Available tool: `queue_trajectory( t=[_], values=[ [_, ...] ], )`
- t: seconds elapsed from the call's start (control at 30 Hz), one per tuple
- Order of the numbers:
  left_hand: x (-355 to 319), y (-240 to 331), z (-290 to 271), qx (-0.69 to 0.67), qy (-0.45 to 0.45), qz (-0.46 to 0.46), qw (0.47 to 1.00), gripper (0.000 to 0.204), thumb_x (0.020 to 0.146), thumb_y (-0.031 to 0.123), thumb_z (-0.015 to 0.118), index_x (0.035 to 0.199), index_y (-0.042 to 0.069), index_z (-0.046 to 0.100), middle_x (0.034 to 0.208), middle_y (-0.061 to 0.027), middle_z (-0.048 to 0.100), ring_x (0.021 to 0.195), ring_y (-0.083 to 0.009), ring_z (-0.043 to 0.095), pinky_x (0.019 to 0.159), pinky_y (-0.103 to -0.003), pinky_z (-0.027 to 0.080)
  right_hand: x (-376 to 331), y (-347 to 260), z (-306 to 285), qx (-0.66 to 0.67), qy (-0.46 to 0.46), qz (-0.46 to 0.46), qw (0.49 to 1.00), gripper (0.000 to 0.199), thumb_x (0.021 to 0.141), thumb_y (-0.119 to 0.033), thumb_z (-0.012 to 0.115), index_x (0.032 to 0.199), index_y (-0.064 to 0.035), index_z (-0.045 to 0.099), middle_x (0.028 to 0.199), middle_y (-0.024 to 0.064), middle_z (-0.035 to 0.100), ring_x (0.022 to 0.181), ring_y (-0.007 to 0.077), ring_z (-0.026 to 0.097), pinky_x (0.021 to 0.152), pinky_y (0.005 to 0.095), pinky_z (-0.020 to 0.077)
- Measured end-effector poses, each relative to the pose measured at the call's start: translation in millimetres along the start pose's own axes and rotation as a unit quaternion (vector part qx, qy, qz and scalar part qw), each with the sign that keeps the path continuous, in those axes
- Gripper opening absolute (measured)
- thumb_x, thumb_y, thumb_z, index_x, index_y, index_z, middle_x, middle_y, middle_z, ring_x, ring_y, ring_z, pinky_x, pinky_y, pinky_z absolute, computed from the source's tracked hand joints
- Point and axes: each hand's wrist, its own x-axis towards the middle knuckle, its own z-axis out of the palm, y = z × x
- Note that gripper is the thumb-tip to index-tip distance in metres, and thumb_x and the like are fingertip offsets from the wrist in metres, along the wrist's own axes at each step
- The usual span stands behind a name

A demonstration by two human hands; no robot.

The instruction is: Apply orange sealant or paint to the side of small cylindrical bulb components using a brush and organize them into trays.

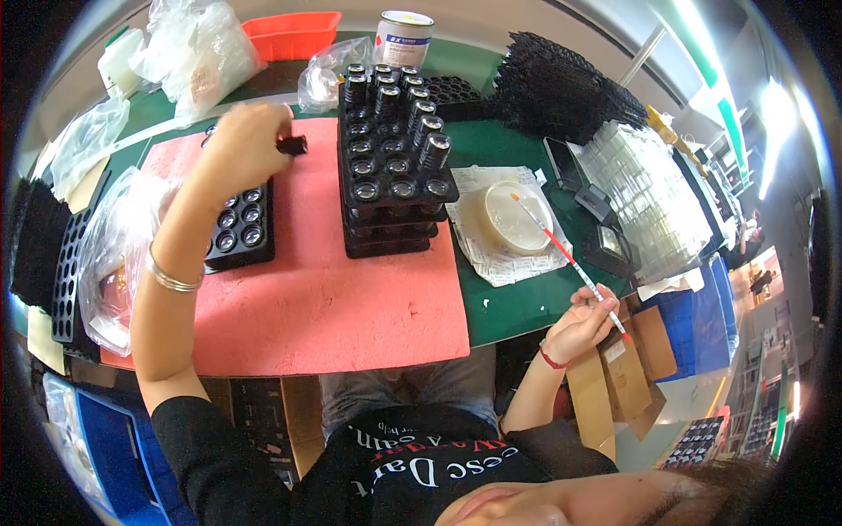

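The left hand [244, 147] grips a short black cylinder [296, 145] above a pink foam mat [342, 316]; right of stacked black plastic trays [390, 209], the right hand [582, 324] pinches a slim red-and-white brush [570, 259] (tip over a round whitish dish [509, 230]).

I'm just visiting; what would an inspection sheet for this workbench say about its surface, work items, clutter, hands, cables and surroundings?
Surface: green tabletop, partly covered by a pink mat.
Work items: stacked black trays, the top one holding upright black cylinders; a lower black tray beside the left forearm; a round dish on paper.
Clutter: plastic bags, red bin, can toward the back.
Hands: left hand grips a small black piece; right hand holds a thin brush-like stick, its tip appearing over the dish.
Cables: nothing seen.
Surroundings: open cardboard box, blue crate, overhead lights.
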Motion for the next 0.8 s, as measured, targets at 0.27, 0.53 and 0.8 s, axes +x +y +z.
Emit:
queue_trajectory(
  t=[0.27,0.53,0.8],
  values=[
    [-19,-12,-30,-0.062,0.018,-0.14,0.988,0.027,0.058,0.014,0.064,0.077,-0.004,0.058,0.075,-0.0191,0.059,0.074,-0.0318,0.058,0.067,-0.036,0.045,1,1,1,0.005,0.0,0.02,1.0,0.029,0.092,-0.028,0.039,0.092,-0.0019,0.051,0.074,0.0046,0.049,0.067,0.0119,0.045,0.059,0.0238,0.034],
    [-27,-29,-1,-0.065,0.002,-0.196,0.979,0.031,0.064,0.026,0.069,0.081,0.001,0.063,0.074,-0.0139,0.062,0.072,-0.0272,0.06,0.063,-0.035,0.045,2,2,-3,0.01,-0.008,0.001,1.0,0.028,0.092,-0.025,0.04,0.087,0.0001,0.051,0.079,0.0062,0.05,0.065,0.0137,0.048,0.055,0.0245,0.0378],
    [-28,-31,6,0.001,-0.036,-0.211,0.977,0.027,0.064,0.033,0.067,0.071,0.007,0.064,0.068,-0.0109,0.062,0.066,-0.0269,0.06,0.057,-0.037,0.044,1,1,2,0.008,0.009,-0.005,1.0,0.029,0.092,-0.027,0.039,0.087,-0.0006,0.051,0.076,0.0054,0.05,0.065,0.0125,0.047,0.055,0.0235,0.0362]
  ],
)
